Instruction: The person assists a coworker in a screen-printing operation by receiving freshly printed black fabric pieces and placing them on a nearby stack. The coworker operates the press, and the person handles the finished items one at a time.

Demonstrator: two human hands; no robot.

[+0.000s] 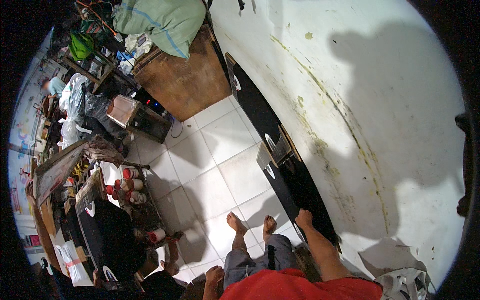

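Observation:
My right hand [303, 218] is closed on the edge of a black board [315, 200] leaning along the white wall, with a pale strip and white emblem near its far end. A similar black board [252, 102] leans beyond it, farther up. My left hand [215, 275] is low beside my grey-trousered leg, fingers curled; whatever may be in it is hidden. My bare feet stand on white floor tiles [230, 170].
A rack [142, 170] at left holds several paint containers [131, 184] beside other black boards [110, 235]. A brown wooden panel [180, 75], green sack [160, 25] and small table [130, 115] stand farther back. A person [55, 87] is at far left.

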